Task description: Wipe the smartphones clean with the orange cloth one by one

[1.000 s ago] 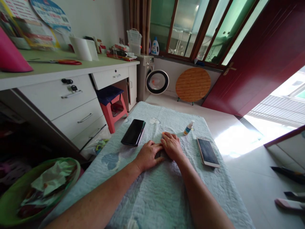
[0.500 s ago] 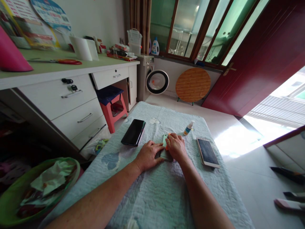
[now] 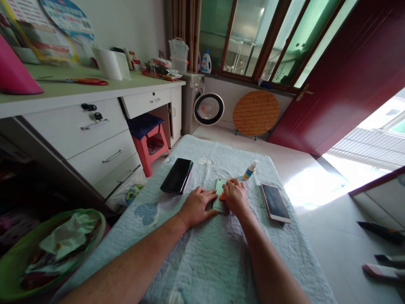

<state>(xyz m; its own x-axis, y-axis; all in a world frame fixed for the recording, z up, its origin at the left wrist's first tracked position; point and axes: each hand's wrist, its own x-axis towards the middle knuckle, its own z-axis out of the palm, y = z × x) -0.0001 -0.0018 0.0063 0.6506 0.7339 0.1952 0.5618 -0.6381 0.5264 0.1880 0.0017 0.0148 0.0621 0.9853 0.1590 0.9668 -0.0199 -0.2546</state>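
A pale, silvery phone (image 3: 219, 204) lies on the cloth-covered table, its plain back apparently facing up. My left hand (image 3: 198, 206) grips it along the left edge, thumb near its lower end and fingers higher up the side. Pressed against the phone's right part, my right hand (image 3: 236, 196) is closed on an orange cloth (image 3: 222, 196), of which only small bits show between the fingers. Just beyond that hand stands a small spray bottle (image 3: 249, 170) with a white top. A black phone (image 3: 177, 175) lies to the left, and a gold-framed phone (image 3: 275, 202) to the right.
Light blue quilted fabric (image 3: 202, 261) covers the table. On the left are a white desk (image 3: 79, 122), a red stool (image 3: 152, 145) and a green bin (image 3: 98, 226) holding crumpled paper. A washing machine (image 3: 190, 101) with its door open and a round wooden board (image 3: 256, 113) are farther back.
My right hand has shifted slightly to the right with the orange cloth, uncovering more of the phone's back. My left hand and the phone stay in place.
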